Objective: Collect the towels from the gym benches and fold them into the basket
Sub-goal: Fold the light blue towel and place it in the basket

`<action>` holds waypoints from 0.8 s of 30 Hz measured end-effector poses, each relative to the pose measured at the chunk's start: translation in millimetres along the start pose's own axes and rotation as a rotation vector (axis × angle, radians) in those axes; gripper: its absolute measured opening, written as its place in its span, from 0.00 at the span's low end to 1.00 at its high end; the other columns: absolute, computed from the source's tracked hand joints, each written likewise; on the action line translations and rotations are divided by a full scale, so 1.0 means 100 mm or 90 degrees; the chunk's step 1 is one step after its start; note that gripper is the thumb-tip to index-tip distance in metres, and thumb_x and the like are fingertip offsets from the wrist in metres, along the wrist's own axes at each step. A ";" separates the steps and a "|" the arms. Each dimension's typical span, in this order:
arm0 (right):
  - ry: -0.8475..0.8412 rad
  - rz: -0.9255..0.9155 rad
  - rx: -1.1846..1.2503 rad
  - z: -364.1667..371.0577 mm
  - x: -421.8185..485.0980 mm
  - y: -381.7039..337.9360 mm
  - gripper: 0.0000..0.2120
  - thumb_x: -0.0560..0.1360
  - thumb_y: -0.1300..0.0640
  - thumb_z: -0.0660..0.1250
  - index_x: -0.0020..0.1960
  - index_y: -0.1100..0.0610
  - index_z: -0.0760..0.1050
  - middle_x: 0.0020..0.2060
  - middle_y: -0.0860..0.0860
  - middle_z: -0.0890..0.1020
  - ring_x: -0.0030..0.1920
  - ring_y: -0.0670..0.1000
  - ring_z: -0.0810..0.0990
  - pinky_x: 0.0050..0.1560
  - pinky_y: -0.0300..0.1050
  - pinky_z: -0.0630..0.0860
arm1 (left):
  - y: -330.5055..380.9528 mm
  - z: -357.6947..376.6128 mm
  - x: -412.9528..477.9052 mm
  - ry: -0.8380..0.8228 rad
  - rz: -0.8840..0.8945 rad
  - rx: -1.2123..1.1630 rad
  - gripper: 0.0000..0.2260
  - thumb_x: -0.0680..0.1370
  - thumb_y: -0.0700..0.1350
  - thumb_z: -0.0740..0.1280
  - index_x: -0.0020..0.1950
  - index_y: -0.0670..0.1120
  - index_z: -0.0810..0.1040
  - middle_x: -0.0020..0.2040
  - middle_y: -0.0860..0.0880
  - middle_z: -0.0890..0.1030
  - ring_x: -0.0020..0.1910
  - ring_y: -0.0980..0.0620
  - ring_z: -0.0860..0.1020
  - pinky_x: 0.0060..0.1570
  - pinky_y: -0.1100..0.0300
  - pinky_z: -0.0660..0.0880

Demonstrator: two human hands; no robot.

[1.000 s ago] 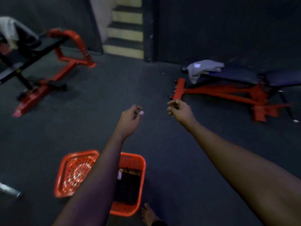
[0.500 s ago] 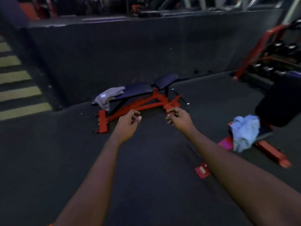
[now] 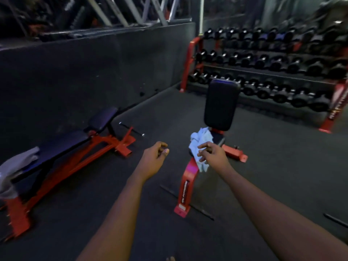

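Collecting step: reach toward blue towel (image 3: 197, 140) bunched on seat of upright desk (image 3: 221, 106). Left hand (image 3: 154, 157) loosely curled, empty; right hand (image 3: 213, 155) half-spread, empty, over towel, contact unclear. Grey towel (image 3: 15, 170) drapes flat desk (image 3: 64, 144), left. Basket out of view. Next: pinch blue towel, lift clear

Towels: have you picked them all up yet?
Nothing looks collected yet. The blue towel lies bunched on the upright bench, with the empty right grip reaching toward it. The grey towel hangs on the flat bench. Both await folding into the unseen basket.
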State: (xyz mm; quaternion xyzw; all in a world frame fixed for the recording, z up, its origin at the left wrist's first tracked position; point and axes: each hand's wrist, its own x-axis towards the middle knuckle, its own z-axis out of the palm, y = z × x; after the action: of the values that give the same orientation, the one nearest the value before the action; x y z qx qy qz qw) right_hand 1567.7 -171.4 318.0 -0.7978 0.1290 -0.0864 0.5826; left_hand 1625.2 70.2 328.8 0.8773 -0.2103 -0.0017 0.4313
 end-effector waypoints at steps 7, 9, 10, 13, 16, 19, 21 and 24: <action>0.116 0.081 -0.023 -0.58 1.08 0.49 0.08 0.76 0.64 0.64 0.46 0.53 0.78 0.38 0.54 0.85 0.29 0.47 0.82 0.32 0.40 0.74 | 0.00 0.77 1.50 -0.116 0.045 -0.015 0.10 0.81 0.48 0.64 0.60 0.47 0.76 0.50 0.52 0.81 0.47 0.58 0.79 0.47 0.63 0.74; 0.144 0.102 -0.011 -0.67 1.31 0.55 0.08 0.76 0.66 0.64 0.46 0.55 0.78 0.38 0.55 0.84 0.29 0.47 0.81 0.30 0.36 0.74 | -0.04 0.95 1.85 -0.145 0.048 -0.009 0.09 0.81 0.48 0.64 0.59 0.48 0.76 0.49 0.50 0.81 0.46 0.56 0.80 0.48 0.60 0.76; 0.147 0.114 -0.007 -0.71 1.43 0.59 0.08 0.77 0.67 0.64 0.47 0.56 0.78 0.39 0.56 0.83 0.30 0.47 0.80 0.30 0.34 0.73 | -0.07 1.05 2.01 -0.155 0.044 -0.012 0.09 0.81 0.48 0.63 0.59 0.48 0.76 0.49 0.49 0.81 0.47 0.55 0.80 0.48 0.58 0.77; 0.144 0.151 -0.005 -0.81 1.81 0.80 0.07 0.77 0.66 0.65 0.46 0.56 0.77 0.40 0.56 0.84 0.32 0.49 0.81 0.30 0.33 0.73 | -0.20 1.38 2.44 -0.189 0.027 -0.011 0.08 0.80 0.49 0.63 0.58 0.49 0.75 0.50 0.49 0.81 0.48 0.53 0.80 0.49 0.54 0.78; 0.125 0.202 -0.015 -0.92 2.37 1.22 0.04 0.76 0.63 0.66 0.48 0.56 0.79 0.41 0.56 0.85 0.33 0.48 0.82 0.32 0.35 0.74 | -0.40 1.86 2.94 -0.230 -0.018 0.002 0.10 0.80 0.50 0.63 0.60 0.49 0.75 0.52 0.50 0.81 0.48 0.54 0.80 0.48 0.56 0.77; 0.067 0.244 -0.031 -0.97 2.96 1.72 0.04 0.76 0.61 0.68 0.51 0.57 0.79 0.43 0.54 0.84 0.35 0.47 0.81 0.34 0.35 0.75 | -0.66 2.34 3.38 -0.237 -0.075 0.020 0.12 0.80 0.49 0.64 0.61 0.47 0.75 0.50 0.50 0.80 0.47 0.54 0.79 0.44 0.60 0.73; 0.022 0.277 -0.035 -0.96 3.39 2.13 0.06 0.75 0.60 0.69 0.51 0.57 0.80 0.44 0.55 0.84 0.40 0.49 0.82 0.36 0.35 0.75 | -0.92 2.72 3.64 -0.246 -0.139 0.039 0.09 0.79 0.47 0.66 0.58 0.46 0.75 0.48 0.50 0.79 0.46 0.52 0.79 0.45 0.59 0.73; -0.085 0.331 -0.072 -0.86 3.87 2.74 0.06 0.73 0.59 0.71 0.50 0.56 0.82 0.46 0.54 0.85 0.44 0.48 0.82 0.41 0.35 0.75 | -1.42 3.27 3.88 -0.279 -0.249 0.079 0.08 0.74 0.44 0.70 0.47 0.49 0.72 0.46 0.50 0.79 0.45 0.49 0.79 0.44 0.55 0.74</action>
State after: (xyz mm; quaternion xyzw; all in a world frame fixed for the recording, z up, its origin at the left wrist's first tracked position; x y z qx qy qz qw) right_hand 1882.8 -447.2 78.5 -0.7730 0.2952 0.1260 0.5472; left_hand 1970.9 -244.3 85.5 0.9045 -0.1249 -0.2616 0.3128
